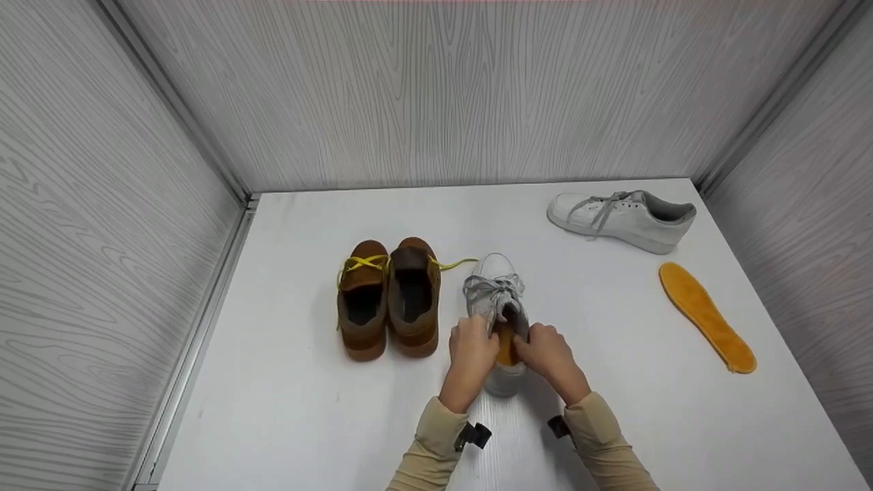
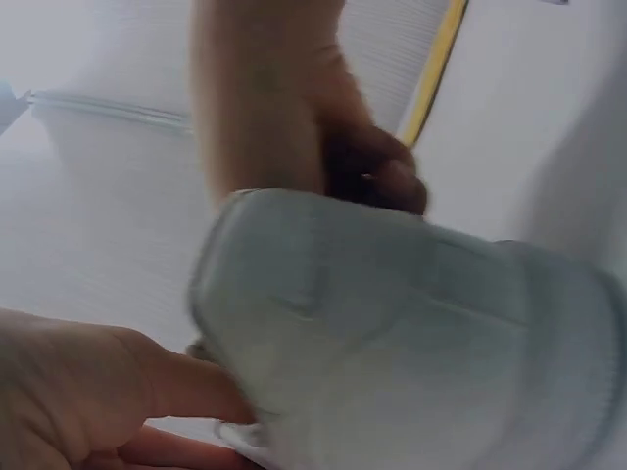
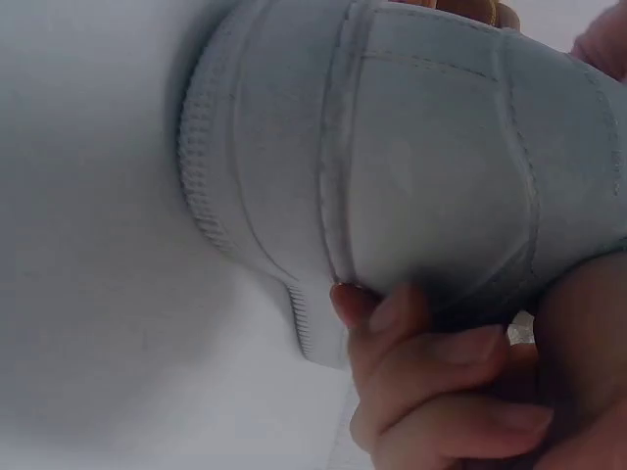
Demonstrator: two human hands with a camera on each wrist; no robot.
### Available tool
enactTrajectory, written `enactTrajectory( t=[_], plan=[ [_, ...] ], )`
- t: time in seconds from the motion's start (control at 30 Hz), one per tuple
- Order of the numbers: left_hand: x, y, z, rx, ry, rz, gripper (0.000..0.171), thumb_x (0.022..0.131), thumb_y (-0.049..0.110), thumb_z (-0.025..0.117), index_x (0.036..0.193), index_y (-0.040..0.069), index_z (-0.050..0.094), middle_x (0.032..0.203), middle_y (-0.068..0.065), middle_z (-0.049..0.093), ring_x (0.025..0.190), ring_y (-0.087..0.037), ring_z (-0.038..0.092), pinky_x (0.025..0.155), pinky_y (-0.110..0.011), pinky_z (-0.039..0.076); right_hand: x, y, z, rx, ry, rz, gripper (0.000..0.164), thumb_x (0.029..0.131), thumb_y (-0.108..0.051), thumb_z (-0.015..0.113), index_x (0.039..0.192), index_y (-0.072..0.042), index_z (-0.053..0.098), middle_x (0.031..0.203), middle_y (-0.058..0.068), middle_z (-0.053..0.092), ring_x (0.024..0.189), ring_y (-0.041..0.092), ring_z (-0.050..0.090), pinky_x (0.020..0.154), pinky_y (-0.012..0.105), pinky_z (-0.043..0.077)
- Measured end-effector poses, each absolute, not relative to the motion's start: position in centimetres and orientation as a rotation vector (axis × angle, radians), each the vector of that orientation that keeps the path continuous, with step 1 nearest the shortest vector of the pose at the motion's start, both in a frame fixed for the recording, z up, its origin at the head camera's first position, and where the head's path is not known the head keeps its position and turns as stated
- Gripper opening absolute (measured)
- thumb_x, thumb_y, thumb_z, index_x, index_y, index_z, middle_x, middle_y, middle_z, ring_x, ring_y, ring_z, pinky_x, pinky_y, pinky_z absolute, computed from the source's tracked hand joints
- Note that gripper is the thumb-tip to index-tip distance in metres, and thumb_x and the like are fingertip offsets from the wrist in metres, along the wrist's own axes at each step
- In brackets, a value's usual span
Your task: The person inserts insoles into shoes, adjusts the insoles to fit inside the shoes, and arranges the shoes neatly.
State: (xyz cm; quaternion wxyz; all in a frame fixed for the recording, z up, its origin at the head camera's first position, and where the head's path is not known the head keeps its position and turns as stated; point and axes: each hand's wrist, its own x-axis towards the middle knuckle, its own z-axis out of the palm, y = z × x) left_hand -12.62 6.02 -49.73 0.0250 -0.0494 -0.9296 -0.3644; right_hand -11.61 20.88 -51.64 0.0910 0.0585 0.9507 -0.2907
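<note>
A white sneaker (image 1: pixel 505 382) with grey laces lies in front of me, its toe pointing away. Inside its opening shows an orange insole (image 1: pixel 506 344). My left hand (image 1: pixel 472 354) grips the left side of the collar, with the thumb in the opening. On the opposite side my right hand (image 1: pixel 551 358) holds the collar, its thumb also reaching in beside the insole. The right wrist view shows curled fingers (image 3: pixel 421 362) against the sneaker's outer wall (image 3: pixel 431 147). In the left wrist view the heel (image 2: pixel 411 333) hides part of both hands.
To the left stand two brown shoes (image 1: pixel 424 337), one with a yellow lace trailing toward the white sneaker. A second white sneaker (image 1: pixel 624 221) lies at the back right. Nearer on the right is a loose orange insole (image 1: pixel 706 317). Panels enclose the white table (image 1: pixel 286 409) on three sides.
</note>
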Motion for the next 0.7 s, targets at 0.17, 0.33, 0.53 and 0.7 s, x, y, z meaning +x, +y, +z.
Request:
enactTrajectory(
  t=[0.17, 0.33, 0.53, 0.7],
  plan=[
    [-12.0, 6.2, -51.2, -0.128, -2.838, -1.091, 0.012, 0.081, 0.006, 0.073, 0.073, -0.002, 0.069, 0.07, -0.018, 0.067, 0.064, -0.036, 0.067, 0.055, -0.045, 0.051, -11.5, 20.8, -52.2, 0.176, 2.844, -0.854, 0.031, 0.094, -0.024, 0.056, 0.071, -0.004, 0.056, 0.067, 0.009, 0.056, 0.056, 0.023, 0.05, 0.05, 0.036, 0.04],
    [-12.0, 5.9, -51.3, -0.125, -2.818, -1.113, 0.011, 0.079, 0.005, 0.073, 0.072, -0.001, 0.068, 0.07, -0.018, 0.067, 0.065, -0.036, 0.067, 0.056, -0.045, 0.051, -11.6, 21.2, -52.5, 0.154, 2.82, -0.907, 0.033, 0.095, -0.024, 0.054, 0.066, -0.008, 0.05, 0.062, 0.005, 0.049, 0.053, 0.02, 0.044, 0.048, 0.032, 0.034],
    [-12.3, 5.5, -51.2, -0.123, -2.825, -1.14, 0.014, 0.081, 0.002, 0.069, 0.067, 0.001, 0.066, 0.07, -0.016, 0.068, 0.064, -0.035, 0.067, 0.055, -0.044, 0.051, -11.7, 20.8, -52.8, 0.109, 2.85, -1.016, 0.037, 0.093, -0.019, 0.055, 0.058, -0.011, 0.046, 0.056, 0.0, 0.043, 0.048, 0.016, 0.04, 0.046, 0.03, 0.032],
    [-13.3, 5.0, -51.0, -0.124, -2.82, -1.033, 0.015, 0.083, -0.001, 0.065, 0.068, -0.001, 0.067, 0.07, -0.018, 0.068, 0.065, -0.037, 0.067, 0.056, -0.045, 0.052, -12.7, 19.7, -53.2, 0.055, 2.859, -1.095, 0.042, 0.094, -0.014, 0.054, 0.053, -0.014, 0.041, 0.051, -0.003, 0.038, 0.044, 0.013, 0.036, 0.044, 0.027, 0.03]
  ],
)
